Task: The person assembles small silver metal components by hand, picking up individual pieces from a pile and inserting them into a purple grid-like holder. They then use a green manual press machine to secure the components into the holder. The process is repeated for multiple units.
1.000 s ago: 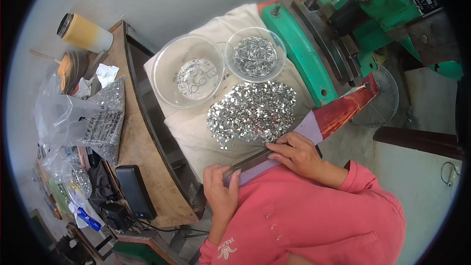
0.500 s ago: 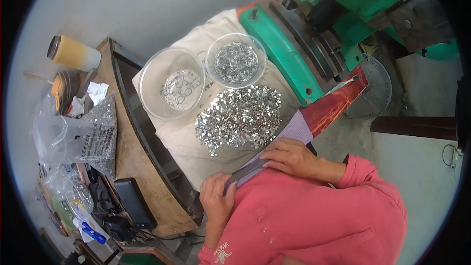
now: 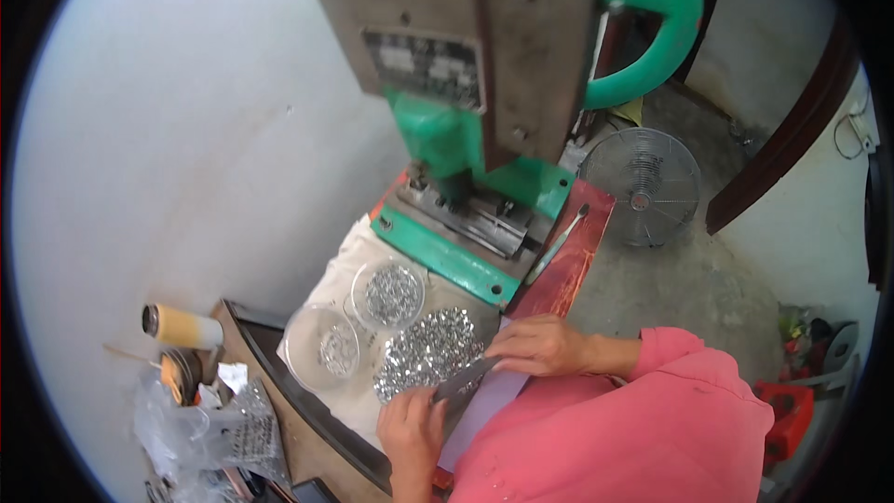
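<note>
dark grey in the head view, the flat strip (image 3: 466, 379) shows at the lower right edge of the silvery pile (image 3: 425, 354); whether they touch, i cannot tell. left hand (image 3: 411, 430) grips one end below the pile, right hand (image 3: 540, 346) the other, right of it; neither is nearer. its long axis slants up rightward past the pile.
</note>
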A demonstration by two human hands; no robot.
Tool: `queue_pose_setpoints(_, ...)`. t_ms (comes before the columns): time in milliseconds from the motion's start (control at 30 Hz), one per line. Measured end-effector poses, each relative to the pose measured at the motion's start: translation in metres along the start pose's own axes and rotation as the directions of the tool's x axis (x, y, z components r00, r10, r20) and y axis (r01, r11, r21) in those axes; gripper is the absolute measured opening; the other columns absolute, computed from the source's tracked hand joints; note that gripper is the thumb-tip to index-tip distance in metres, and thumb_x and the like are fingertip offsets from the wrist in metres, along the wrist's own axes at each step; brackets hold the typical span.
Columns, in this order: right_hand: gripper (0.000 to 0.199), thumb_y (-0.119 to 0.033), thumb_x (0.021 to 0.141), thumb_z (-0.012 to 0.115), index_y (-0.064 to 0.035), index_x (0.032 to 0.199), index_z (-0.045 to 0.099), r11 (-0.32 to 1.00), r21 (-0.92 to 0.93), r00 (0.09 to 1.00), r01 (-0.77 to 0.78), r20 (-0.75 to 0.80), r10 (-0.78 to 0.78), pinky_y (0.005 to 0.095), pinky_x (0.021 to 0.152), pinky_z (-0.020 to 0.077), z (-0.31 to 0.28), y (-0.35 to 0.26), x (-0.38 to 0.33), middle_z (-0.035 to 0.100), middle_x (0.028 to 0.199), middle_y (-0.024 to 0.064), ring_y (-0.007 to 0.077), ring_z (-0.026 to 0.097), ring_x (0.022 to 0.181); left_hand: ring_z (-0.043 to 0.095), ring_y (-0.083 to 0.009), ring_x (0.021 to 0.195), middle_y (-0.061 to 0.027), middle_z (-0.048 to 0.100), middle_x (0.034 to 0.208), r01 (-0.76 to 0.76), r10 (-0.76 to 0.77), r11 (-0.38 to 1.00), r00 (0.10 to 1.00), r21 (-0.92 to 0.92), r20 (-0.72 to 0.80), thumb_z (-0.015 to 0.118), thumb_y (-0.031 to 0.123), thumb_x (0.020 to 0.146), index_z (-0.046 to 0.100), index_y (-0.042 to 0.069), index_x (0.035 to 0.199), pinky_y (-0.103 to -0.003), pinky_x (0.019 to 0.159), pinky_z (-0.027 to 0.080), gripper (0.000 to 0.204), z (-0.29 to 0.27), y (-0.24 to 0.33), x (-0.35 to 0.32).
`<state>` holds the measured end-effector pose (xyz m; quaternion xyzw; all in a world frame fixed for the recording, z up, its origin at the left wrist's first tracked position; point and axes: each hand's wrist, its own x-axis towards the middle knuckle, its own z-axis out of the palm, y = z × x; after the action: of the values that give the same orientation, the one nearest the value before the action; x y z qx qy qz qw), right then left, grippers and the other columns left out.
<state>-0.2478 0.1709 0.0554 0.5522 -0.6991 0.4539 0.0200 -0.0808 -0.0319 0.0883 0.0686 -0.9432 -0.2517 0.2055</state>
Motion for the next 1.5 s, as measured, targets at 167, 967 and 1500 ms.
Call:
queue_pose_setpoints(167,0.021,-0.015,0.079,0.079,-0.0047,0.097,0.072,0.965,-0.253,0.951,-0.067,-0.31,-0.015,0.0325,0.061,0.0553,-0.059,0.012,0.003,0.067,0.086,0.0072,0.0221,0.068,0.071,0.063,-0.0294,0.083,-0.0076,0.064,0.094,-0.441,0.439,0.897,0.893,0.002,0.098,0.074,0.006,0.076,0.063,0.006,0.097,-0.04,0.072,0.049,0.025,0.012,0.021,0.121)
queue_pose_setpoints(967,0.021,-0.025,0.083,0.073,-0.006,0.088,0.065,0.908,-0.159,0.797,-0.388,-0.551,0.245,0.04,0.061,0.0543,-0.04,0.045,-0.02,0.058,0.082,0.0104,0.0305,0.065,0.068,0.07,-0.0215,0.075,-0.0038,0.063,0.084,-0.894,0.635,0.302,0.447,0.33,0.63,0.059,0.013,0.082,0.058,0.012,0.088,-0.034,0.063,0.058,0.005,0.079,0.06,0.228)
queue_pose_setpoints(1500,0.022,-0.022,0.085,0.073,-0.0048,0.097,0.068,0.914,-0.196,0.799,-0.354,-0.572,0.187,0.0392,0.064,0.0549,-0.022,0.067,0.012,0.062,0.086,0.0108,0.0302,0.066,0.075,0.042,-0.0397,0.137,-0.0218,0.048,0.141,-0.581,0.54,0.716,0.812,0.387,0.22,0.054,0.004,0.085,0.042,0.001,0.145,-0.046,0.113,0.035,0.061,0.109,0.018,0.162)
